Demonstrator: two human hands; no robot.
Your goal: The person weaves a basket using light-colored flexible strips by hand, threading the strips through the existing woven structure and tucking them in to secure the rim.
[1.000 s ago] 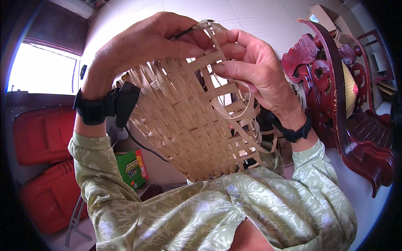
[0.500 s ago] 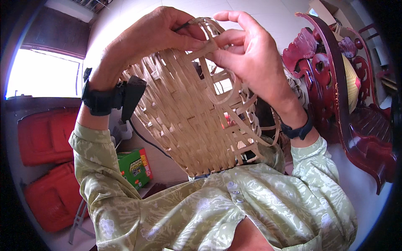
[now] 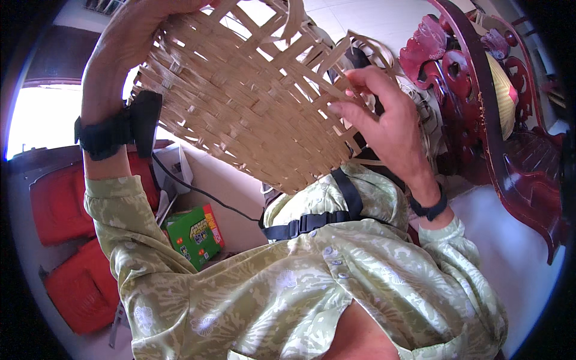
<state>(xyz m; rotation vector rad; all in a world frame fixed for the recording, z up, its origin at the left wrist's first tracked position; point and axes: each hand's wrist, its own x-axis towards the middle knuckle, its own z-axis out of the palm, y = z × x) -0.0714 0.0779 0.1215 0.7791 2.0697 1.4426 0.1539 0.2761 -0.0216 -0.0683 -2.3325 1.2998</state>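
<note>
A half-woven tan basket [image 3: 240,102] of flat strips is tilted in front of my chest. Its left part is closely woven, while loose strip ends curl out at the top and right. At the upper left, my left hand [image 3: 150,15] grips the basket's far edge, its fingertips partly cut off by the picture's top. On the right side, my right hand [image 3: 390,114] has thumb and fingers closed around a flat strip [image 3: 333,60] by the open weave. Both wrists wear black bands.
A carved dark-red wooden chair [image 3: 492,138] stands at the right, with a pale yellow conical hat [image 3: 503,99] on it. Red chairs [image 3: 90,204] are at the left, near a green box [image 3: 195,234]. A black cable [image 3: 201,191] runs from my left wrist to a buckled waist strap [image 3: 312,223].
The basket has turned and risen toward the upper left with my left hand. My right hand has moved down from the top edge to the basket's right side.
</note>
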